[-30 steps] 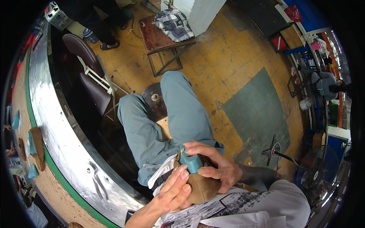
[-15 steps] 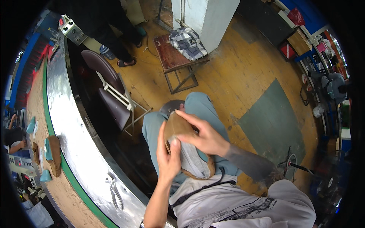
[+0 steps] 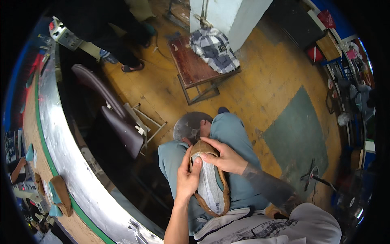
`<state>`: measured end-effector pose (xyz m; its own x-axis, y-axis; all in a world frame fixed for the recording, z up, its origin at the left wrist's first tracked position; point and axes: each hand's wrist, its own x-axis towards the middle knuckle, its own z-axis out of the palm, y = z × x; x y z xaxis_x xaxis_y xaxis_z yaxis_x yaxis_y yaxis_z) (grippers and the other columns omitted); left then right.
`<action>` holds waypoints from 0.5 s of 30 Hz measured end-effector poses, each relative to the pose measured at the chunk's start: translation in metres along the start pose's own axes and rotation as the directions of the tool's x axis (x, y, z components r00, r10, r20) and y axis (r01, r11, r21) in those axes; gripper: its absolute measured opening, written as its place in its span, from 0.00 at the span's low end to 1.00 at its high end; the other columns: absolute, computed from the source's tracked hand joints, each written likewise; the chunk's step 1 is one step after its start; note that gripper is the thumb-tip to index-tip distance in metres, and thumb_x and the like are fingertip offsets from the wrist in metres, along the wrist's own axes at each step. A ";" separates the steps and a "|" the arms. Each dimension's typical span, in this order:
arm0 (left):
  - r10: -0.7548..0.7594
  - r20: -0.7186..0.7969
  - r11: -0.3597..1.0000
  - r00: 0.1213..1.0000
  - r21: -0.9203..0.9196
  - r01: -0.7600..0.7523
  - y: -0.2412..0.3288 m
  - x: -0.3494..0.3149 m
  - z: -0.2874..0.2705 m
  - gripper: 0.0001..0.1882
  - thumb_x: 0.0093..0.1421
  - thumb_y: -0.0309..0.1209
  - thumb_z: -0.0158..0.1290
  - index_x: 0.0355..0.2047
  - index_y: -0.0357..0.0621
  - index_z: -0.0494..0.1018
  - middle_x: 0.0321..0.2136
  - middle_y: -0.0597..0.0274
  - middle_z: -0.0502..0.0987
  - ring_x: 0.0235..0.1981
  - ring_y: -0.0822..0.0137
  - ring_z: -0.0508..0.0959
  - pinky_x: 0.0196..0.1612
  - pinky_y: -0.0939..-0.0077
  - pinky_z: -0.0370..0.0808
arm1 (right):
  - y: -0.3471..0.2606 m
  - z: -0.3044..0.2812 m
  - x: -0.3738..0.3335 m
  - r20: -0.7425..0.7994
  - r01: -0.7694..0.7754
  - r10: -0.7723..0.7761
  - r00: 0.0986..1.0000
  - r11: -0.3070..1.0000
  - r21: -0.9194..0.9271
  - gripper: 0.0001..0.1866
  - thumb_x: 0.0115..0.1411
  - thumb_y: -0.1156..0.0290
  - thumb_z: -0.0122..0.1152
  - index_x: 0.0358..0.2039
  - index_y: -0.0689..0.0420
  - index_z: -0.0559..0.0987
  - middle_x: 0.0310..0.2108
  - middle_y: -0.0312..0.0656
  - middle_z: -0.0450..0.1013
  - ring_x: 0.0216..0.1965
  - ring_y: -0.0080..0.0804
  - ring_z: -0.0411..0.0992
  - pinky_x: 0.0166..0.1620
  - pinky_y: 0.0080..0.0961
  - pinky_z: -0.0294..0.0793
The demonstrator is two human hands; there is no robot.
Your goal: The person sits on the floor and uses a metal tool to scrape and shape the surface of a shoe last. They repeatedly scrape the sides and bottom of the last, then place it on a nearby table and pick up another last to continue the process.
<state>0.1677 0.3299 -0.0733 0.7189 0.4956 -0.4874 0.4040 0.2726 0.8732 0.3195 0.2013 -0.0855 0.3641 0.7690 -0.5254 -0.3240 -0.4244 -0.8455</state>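
A tan shoe upper (image 3: 200, 148) wraps a teal shoe last (image 3: 220, 181), with a light grey insole (image 3: 210, 188) facing up. It lies over my lap, toe pointing away from me. My left hand (image 3: 188, 177) grips the left side of the toe, its thumb pressing on the insole's front end. On the other side, my right hand (image 3: 230, 160) has its fingers round the toe edge and its thumb beside the left one. Both hands are closed on the upper.
The curved metal bench edge (image 3: 77, 134) runs along my left, with pliers (image 3: 138, 232) on it. Tan shoe uppers (image 3: 61, 196) and teal lasts (image 3: 29, 152) rest beyond. Ahead are a folding chair (image 3: 122, 122), a wooden stool (image 3: 191, 67) with checked cloth, and another person's legs (image 3: 126, 51).
The shoe has tilted so more of its grey insole shows, and the toe is less exposed. Both hands stay at the toe. My view has shifted, and a bare foot is visible beyond my knees.
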 end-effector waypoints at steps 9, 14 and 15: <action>-0.018 -0.152 0.981 0.988 0.190 0.047 0.017 0.001 0.008 0.25 0.79 0.32 0.55 0.70 0.30 0.73 0.47 0.44 0.89 0.49 0.64 0.86 0.53 0.68 0.82 | 0.014 -0.011 0.024 0.158 0.299 -0.308 0.938 0.951 0.082 0.35 0.71 0.65 0.71 0.72 0.63 0.69 0.70 0.52 0.66 0.75 0.48 0.62 0.76 0.44 0.59; -0.064 -0.206 0.939 0.977 0.319 0.128 0.029 -0.002 0.017 0.25 0.79 0.34 0.56 0.69 0.29 0.74 0.43 0.46 0.89 0.44 0.69 0.85 0.48 0.71 0.82 | 0.020 -0.005 0.026 0.122 0.308 -0.322 0.939 0.944 0.119 0.34 0.69 0.64 0.73 0.70 0.62 0.71 0.72 0.52 0.64 0.77 0.52 0.59 0.78 0.48 0.57; -0.070 -0.200 0.936 0.977 0.327 0.134 0.030 -0.001 0.016 0.26 0.80 0.36 0.56 0.70 0.29 0.74 0.44 0.49 0.89 0.45 0.72 0.83 0.49 0.72 0.81 | 0.019 -0.006 0.027 0.112 0.319 -0.332 0.937 0.940 0.121 0.34 0.69 0.63 0.73 0.70 0.62 0.71 0.72 0.52 0.64 0.77 0.52 0.59 0.78 0.48 0.57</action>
<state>0.1883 0.3239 -0.0463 0.5610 0.6303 -0.5366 0.6591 0.0520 0.7502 0.3284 0.2110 -0.1166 0.3510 0.9146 -0.2007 -0.2938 -0.0960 -0.9510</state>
